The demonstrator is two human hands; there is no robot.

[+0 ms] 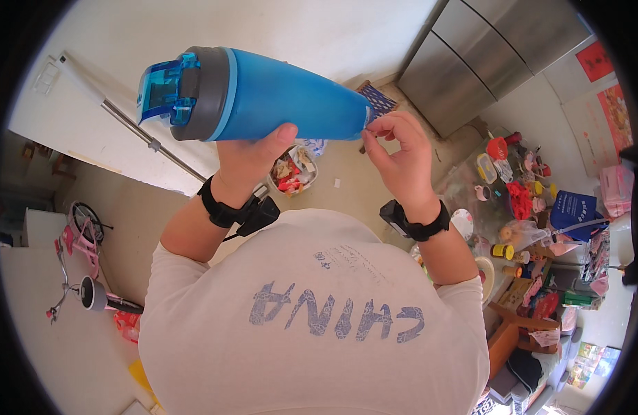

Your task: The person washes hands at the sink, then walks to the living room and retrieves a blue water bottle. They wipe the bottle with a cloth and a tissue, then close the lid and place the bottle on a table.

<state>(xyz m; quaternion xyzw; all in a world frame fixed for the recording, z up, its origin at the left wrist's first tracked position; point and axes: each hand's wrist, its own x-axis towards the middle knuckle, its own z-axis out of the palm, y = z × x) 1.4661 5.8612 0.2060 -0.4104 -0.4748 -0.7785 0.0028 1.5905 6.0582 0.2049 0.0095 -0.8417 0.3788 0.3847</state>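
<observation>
A large blue drinking bottle (293,98) lies on its side in the air before me, its grey cap (202,93) with a translucent blue flip lid pointing left. My left hand (251,158) grips the bottle from below near the cap, thumb on the near side; its other fingers are hidden behind the bottle. My right hand (402,153) is at the base end, where thumb and forefinger pinch the edge of a small pale label (368,115). Black straps with small devices sit on both wrists.
Beyond the hands, a bin (294,174) holds rubbish on the floor. A metal pole (142,132) leans at the left, past a pink bicycle (83,244). A cluttered table (453,184) stands at the right, near a steel refrigerator (453,72) and a woven-seat stool (378,98).
</observation>
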